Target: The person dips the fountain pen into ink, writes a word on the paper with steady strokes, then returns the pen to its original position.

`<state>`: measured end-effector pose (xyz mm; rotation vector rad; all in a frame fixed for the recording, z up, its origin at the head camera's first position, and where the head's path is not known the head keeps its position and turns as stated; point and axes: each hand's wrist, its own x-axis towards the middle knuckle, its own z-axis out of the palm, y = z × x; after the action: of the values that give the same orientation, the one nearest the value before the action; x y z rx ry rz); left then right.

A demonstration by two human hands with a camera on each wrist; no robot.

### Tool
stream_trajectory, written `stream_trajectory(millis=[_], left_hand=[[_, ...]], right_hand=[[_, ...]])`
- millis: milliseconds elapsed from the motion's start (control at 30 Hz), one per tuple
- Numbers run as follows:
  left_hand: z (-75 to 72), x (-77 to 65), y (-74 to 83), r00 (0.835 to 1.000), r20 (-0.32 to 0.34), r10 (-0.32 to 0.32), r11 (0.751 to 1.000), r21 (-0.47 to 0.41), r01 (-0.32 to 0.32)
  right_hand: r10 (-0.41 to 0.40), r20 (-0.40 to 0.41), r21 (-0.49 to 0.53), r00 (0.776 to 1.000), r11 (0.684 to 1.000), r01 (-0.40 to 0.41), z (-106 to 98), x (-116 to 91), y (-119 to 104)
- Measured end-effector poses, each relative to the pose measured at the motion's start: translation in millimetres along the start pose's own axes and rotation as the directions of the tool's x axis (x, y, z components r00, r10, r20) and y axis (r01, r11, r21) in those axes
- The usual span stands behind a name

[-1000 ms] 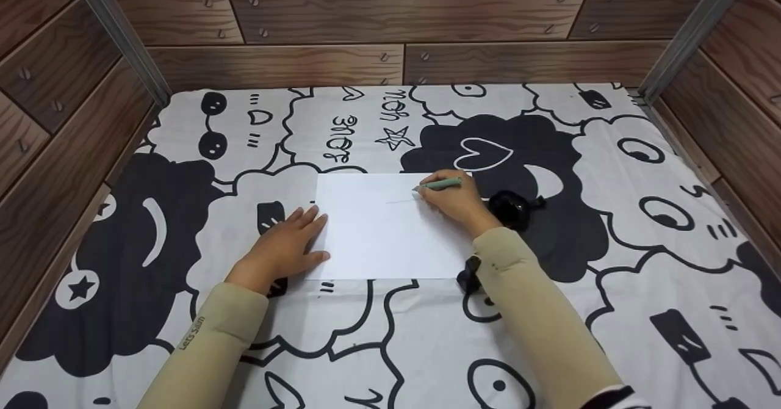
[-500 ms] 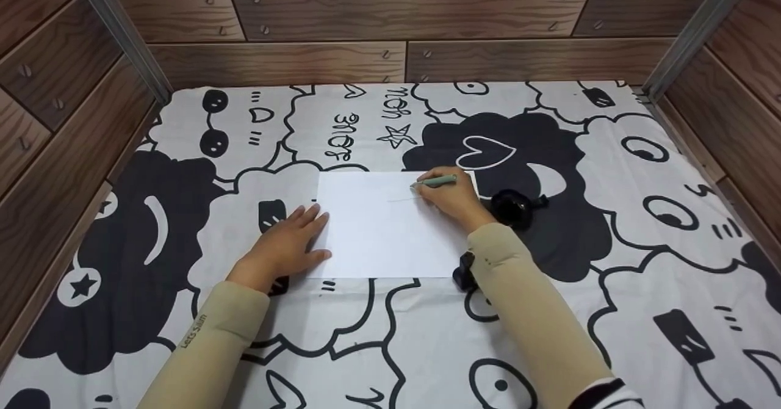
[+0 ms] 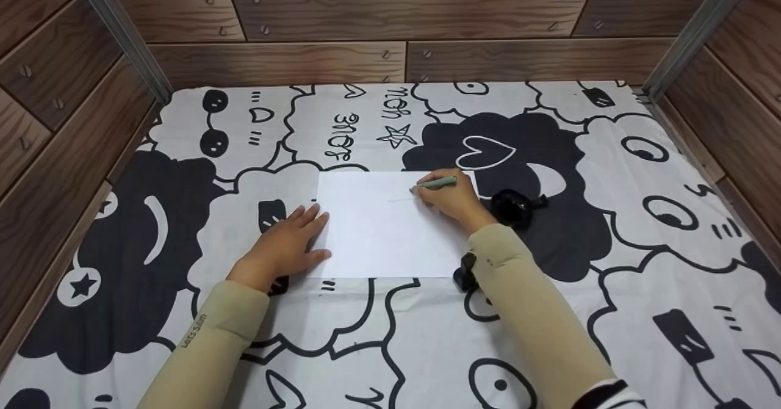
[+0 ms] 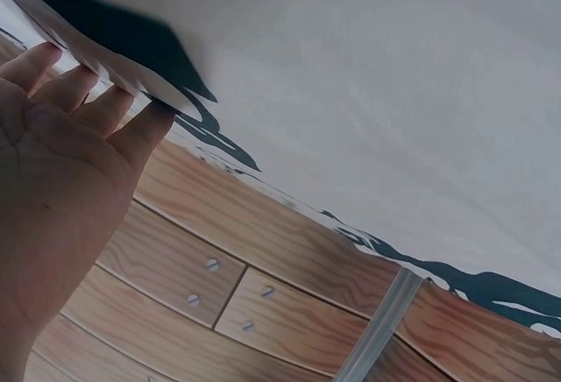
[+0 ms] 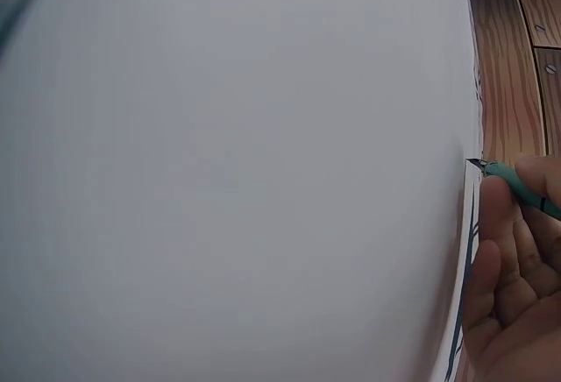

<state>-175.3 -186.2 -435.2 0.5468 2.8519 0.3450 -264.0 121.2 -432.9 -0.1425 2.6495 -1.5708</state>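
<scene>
A sheet of white paper [image 3: 372, 238] lies on the patterned cloth. My right hand [image 3: 454, 198] pinches a green fountain pen [image 3: 438, 182] near the paper's upper right, its tip right at the sheet. In the right wrist view the dark nib [image 5: 476, 163] shows beyond the fingertips. Just left of the tip, a thin, faint line [image 3: 399, 200] runs across the paper. With fingers spread, my left hand [image 3: 284, 247] rests along the sheet's left edge, fingertips on its margin. The left wrist view shows that hand's palm [image 4: 61, 154] from below.
A glossy black rounded object [image 3: 511, 209] sits right of my right wrist. Another small black object [image 3: 465, 273] is partly hidden by my right sleeve. Wood-patterned panels [image 3: 403, 12] and grey corner posts [image 3: 125, 36] surround the black-and-white cloth [image 3: 341, 317].
The pen and right hand rise slightly, then lower a little again, staying close to the faint line. The left hand keeps its place on the paper's edge. The head view shifts slightly.
</scene>
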Motion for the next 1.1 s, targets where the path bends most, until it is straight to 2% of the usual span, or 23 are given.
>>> stream_trajectory(millis=[233, 633, 833, 967, 1100], left_hand=[[-0.4, 0.7, 0.0, 1.000, 0.002, -0.004, 1.000, 0.002, 0.004], [-0.5, 0.1, 0.5, 1.000, 0.012, -0.013, 1.000, 0.001, 0.013], [-0.3, 0.0, 0.8, 1.000, 0.008, -0.008, 1.000, 0.002, 0.008], [0.7, -0.1, 0.7, 1.000, -0.004, -0.006, 1.000, -0.005, 0.006], [1.7, 0.2, 0.7, 1.000, -0.011, -0.003, 1.000, -0.008, 0.003]], right_hand=[[-0.006, 0.029, -0.010, 1.000, 1.000, 0.006, -0.3, -1.5, 2.4], [-0.025, 0.117, 0.037, 0.993, 0.999, 0.020, -1.1, -8.5, 1.8], [-0.035, 0.169, 0.008, 0.985, 0.999, 0.034, -1.1, -11.1, 1.1], [-0.056, 0.215, 0.046, 0.975, 0.998, 0.047, -1.0, -13.3, 1.1], [-0.084, 0.244, 0.040, 0.966, 0.996, 0.076, -0.5, -15.8, 0.9]])
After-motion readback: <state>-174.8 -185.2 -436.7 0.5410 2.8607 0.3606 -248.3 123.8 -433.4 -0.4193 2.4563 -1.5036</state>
